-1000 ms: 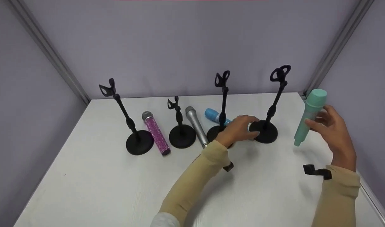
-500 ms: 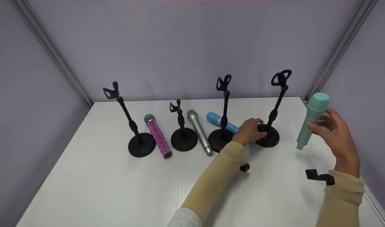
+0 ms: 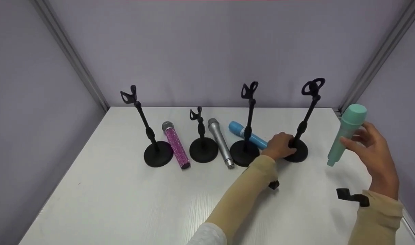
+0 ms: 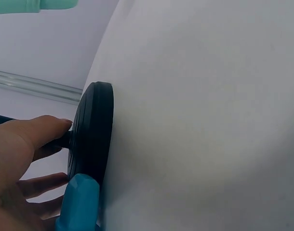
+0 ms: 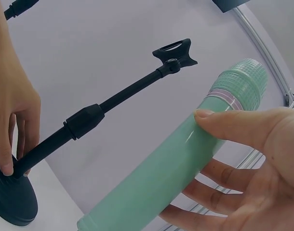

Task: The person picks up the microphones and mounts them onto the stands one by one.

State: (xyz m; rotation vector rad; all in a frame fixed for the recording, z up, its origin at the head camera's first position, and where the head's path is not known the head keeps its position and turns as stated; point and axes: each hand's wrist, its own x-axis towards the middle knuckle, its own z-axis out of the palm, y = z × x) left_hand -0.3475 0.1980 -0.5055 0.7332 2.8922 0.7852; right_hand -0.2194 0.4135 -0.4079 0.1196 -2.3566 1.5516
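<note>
The right hand (image 3: pixel 374 149) pinches the green microphone (image 3: pixel 346 130) — it leans, head up, above the white table (image 3: pixel 132 204). The left hand (image 3: pixel 279 145) grips the black stand (image 3: pixel 301 127) farthest right — low down, near the blue microphone (image 3: pixel 257 140).

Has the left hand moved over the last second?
Yes, rightward: in the head view, the left hand no longer hides part of the third stand from the left, and now grips the rightmost stand.
</note>
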